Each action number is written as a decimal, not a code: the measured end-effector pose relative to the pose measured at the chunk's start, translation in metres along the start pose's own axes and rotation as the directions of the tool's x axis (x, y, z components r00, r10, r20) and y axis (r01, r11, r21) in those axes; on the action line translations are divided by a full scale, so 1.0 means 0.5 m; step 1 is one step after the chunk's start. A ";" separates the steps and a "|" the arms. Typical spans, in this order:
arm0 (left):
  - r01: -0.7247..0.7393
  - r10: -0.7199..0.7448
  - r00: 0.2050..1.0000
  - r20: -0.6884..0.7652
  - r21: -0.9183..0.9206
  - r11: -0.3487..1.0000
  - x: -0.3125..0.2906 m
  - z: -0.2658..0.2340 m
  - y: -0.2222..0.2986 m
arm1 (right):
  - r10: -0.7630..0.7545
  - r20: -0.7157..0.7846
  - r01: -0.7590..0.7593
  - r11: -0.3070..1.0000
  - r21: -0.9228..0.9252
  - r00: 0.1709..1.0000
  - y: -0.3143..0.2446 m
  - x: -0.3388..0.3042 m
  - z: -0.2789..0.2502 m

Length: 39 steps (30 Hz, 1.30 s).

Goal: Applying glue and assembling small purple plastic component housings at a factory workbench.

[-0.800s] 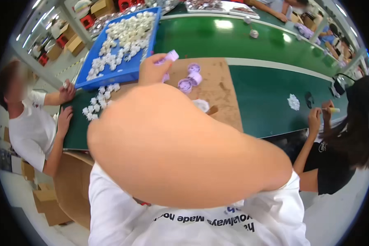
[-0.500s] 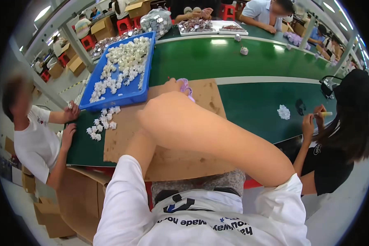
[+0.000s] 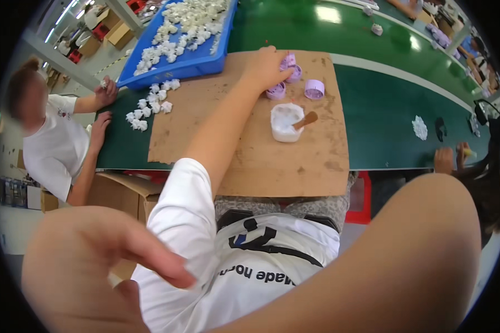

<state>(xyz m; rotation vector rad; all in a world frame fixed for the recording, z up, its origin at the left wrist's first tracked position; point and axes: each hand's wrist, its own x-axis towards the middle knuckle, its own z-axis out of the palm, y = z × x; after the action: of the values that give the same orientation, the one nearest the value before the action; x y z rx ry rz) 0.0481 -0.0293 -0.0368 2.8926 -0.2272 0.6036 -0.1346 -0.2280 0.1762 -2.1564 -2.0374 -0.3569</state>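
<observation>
One hand (image 3: 266, 69) reached onto the cardboard sheet (image 3: 250, 150), fingers curled over small purple rings (image 3: 286, 77) (maybe pinching one); the other hand (image 3: 103, 266) hung close, fingers loosely spread.

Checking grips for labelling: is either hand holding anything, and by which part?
Left hand lies on the purple rings; a grip cannot be told. Right hand is open, empty.

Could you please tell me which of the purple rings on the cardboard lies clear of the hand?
The rightmost purple ring, lying alone just above the white bowl. The other rings crowd against the left hand.
</observation>
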 end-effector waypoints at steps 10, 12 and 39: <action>0.027 -0.027 1.000 -0.012 -0.016 1.000 -0.006 0.022 0.004 | 0.038 -0.022 -0.038 0.999 -0.005 0.999 -0.016 -0.025 0.008; 0.019 -0.019 1.000 0.004 -0.059 0.998 -0.005 0.017 0.004 | 0.035 -0.035 -0.035 0.999 -0.014 0.999 -0.026 -0.030 0.002; -0.008 -0.187 0.931 -0.313 -0.530 0.848 -0.027 -0.027 -0.013 | 0.583 0.083 -0.579 0.813 -0.064 0.808 0.147 -0.097 0.079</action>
<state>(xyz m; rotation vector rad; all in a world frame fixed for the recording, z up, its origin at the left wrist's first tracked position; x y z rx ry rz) 0.0320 -0.0186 -0.0309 2.2085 -0.1671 0.8740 -0.0611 -0.2687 0.1288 -2.7162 -1.2933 -0.2005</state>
